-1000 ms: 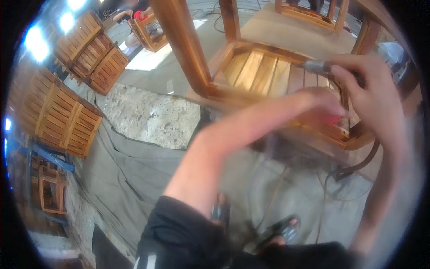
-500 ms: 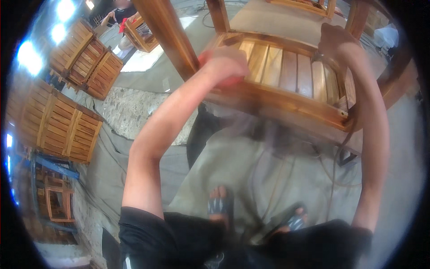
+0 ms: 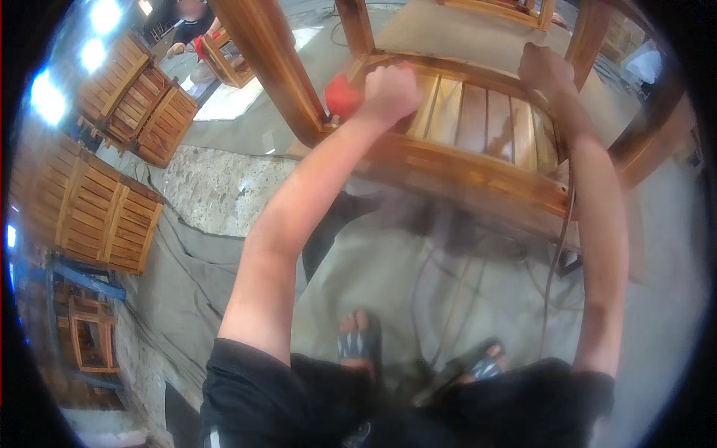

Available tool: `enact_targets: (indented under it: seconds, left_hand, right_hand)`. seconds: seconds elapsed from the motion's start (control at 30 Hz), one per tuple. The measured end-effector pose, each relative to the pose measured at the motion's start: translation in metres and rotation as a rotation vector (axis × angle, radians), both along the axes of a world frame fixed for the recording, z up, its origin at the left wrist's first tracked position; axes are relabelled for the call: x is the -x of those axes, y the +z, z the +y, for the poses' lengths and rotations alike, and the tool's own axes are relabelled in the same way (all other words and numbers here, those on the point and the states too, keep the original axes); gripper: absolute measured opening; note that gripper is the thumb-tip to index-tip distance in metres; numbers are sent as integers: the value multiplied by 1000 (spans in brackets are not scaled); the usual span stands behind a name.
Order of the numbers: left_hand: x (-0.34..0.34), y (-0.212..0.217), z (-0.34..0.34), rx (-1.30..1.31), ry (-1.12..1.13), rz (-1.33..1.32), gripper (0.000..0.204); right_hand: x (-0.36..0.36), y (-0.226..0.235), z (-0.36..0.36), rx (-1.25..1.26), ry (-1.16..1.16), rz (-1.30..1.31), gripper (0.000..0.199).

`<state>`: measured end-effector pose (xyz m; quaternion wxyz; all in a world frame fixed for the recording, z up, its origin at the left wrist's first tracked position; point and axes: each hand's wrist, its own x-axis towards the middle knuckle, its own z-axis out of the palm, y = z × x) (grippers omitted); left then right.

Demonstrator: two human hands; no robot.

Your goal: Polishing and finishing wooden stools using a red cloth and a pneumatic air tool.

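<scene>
In front of me stands a varnished wooden furniture frame with thick posts and a panel of slats. My left hand is closed on a red cloth, which bulges out to the left, over the near left part of the slats. At the right end of the panel my right hand is curled, seen from its back. What it grips, if anything, is hidden. A thin brown hose or cable hangs down beside the right forearm.
Stacked slatted wooden furniture stands at the left, with a blue metal frame below it. Another person sits at the far left by a small wooden frame. Hoses trail on the floor near my sandals.
My left hand has shifted right and slightly farther across the slats with the red cloth. My right hand has moved a little to the left.
</scene>
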<state>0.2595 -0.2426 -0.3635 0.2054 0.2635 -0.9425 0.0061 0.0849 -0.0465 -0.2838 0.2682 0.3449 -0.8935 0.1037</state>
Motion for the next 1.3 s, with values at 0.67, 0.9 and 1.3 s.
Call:
enact_targets:
  seconds: [0.67,0.9,1.3]
  left_hand:
    - [26,8,-17,-335,417,230,34]
    - [18,9,-20,-296,454,221,32]
    - [50,16,-49,-146,131,-10,28]
  right_hand:
    - [44,-40,-65,9,326,-178,30]
    - [17,-31,-56,83,291,-212,28]
    - [15,13,0,-22,422,95,32]
